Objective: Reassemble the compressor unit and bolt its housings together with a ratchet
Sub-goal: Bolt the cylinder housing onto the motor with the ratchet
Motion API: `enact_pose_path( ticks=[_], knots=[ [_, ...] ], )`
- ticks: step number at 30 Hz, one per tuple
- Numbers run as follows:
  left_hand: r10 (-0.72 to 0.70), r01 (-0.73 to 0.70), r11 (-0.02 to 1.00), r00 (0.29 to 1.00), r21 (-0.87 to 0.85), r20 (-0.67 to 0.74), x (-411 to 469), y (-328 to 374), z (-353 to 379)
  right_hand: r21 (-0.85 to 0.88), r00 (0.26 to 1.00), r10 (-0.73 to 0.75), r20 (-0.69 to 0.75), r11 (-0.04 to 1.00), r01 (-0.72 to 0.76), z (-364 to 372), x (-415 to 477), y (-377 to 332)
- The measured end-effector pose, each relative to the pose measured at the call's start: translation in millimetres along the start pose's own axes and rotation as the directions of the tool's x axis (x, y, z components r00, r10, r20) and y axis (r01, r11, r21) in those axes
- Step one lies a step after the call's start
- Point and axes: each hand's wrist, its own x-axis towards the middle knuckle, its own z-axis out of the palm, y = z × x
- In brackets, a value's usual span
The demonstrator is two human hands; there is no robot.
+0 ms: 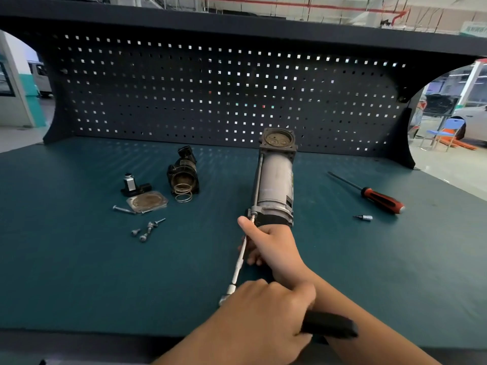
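- Grey metal compressor unit: lies on its side on the green mat, right of centre, with its flanged open end toward the pegboard. Judged heavy and rigid. The smooth round barrel looks apt to roll, so it is better held at the dark near housing or the square flange.
- Through-bolt: long and thin, it runs along the left flank of the body. It would likely bind if driven off-axis.
- Ratchet: the left hand is wrapped fully round its black handle.
- Extension bar: runs from the ratchet head to the bolt head at the near housing. The right hand closes on it, thumb laid toward the socket end and fingers curled beneath.
- Second housing with coil spring, flat plate, small valve part and loose bolts: grouped to the left, well apart from the unit and not yet fitted.
- Screwdriver and socket bit: to the right, apart from the unit.
- Obstruction: the ratchet handle crosses the right forearm, which probably limits its swing.
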Motion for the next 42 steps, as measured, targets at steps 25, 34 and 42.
enact_pose_path(
  ticks=[25,34,42],
  knots=[
    [-0.191,-0.17,0.739,0.875,-0.652,-0.445,-20,-24,0,0.236,0.995,0.089,0.052,0.967,-0.098,6,-5,-2],
    [-0.327,-0.19,0.714,0.761,-0.674,-0.561,-11,-16,3,0.306,0.987,0.089,0.137,0.943,-0.127,0,-6,-3],
    [-0.897,-0.569,-0.349,0.433,-0.745,0.089,-19,-40,-3,0.365,0.968,0.135,0.212,0.908,-0.206,-2,-3,-3]
  ],
)
